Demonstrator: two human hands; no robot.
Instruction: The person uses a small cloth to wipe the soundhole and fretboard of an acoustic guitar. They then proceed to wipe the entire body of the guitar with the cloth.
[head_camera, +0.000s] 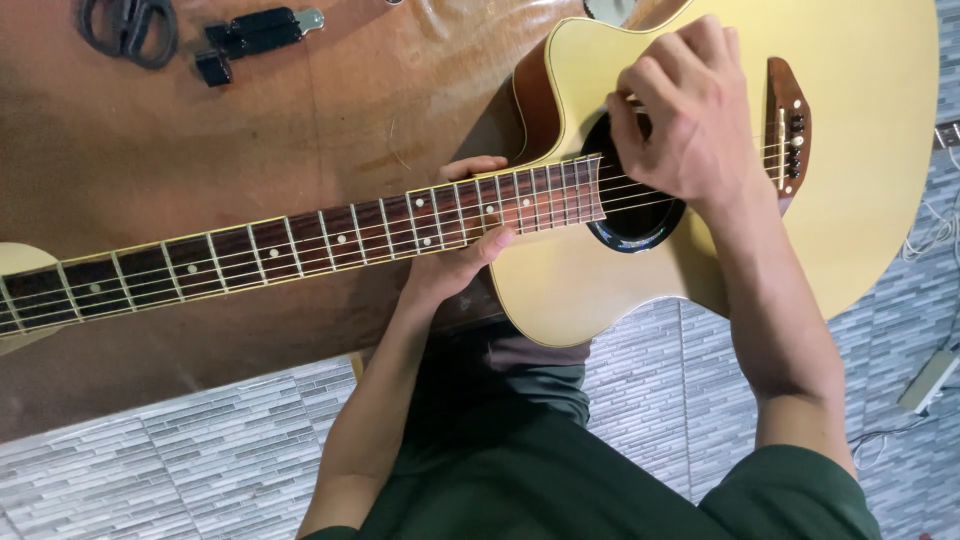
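Now the pale acoustic guitar (860, 200) lies flat on the brown wooden bench (200, 130). The left hand (455, 255) wraps its fingers around the neck (300, 240) near the body; the right hand (690, 120) pinches a string over the sound hole (640, 220). Better to hold the neck steady and pull gently. Below is a grey tiled floor (200, 450); scissors (130, 25) lie apart.

No packages, labels, signs or screens show anywhere around the fingers of either hand in this view.
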